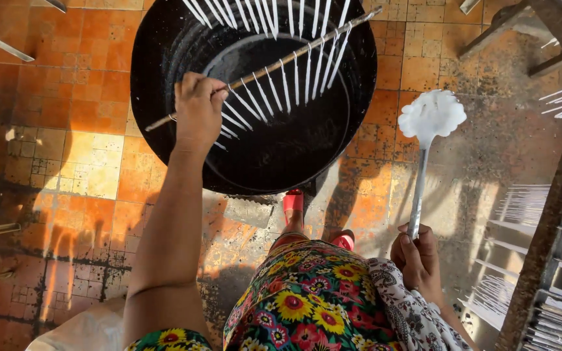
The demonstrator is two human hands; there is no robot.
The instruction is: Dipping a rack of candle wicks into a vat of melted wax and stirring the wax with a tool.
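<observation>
While the left hand (198, 110) clamps a stick (265, 70) of hanging wicks (307, 75) over the black pan (164, 78), right-hand (419, 260) fingers grip a wax-caked ladle (429, 117) aside.

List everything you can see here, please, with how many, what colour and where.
Big round black basin: one, black, on the floor at top centre.
Long thin wooden stick hung with white candle-like rods: one stick, many rods, held across the basin.
Metal ladle with a white-coated scalloped bowl: one, silvery handle, right of the basin.
Racks of thin white rods: several rows, far right.
Orange tiled floor: stained, all around.
Flowered dress: one, multicoloured, bottom centre.
Red sandals: two, below the basin.
Left hand: grips the stick.
Right hand: grips the ladle handle.
</observation>
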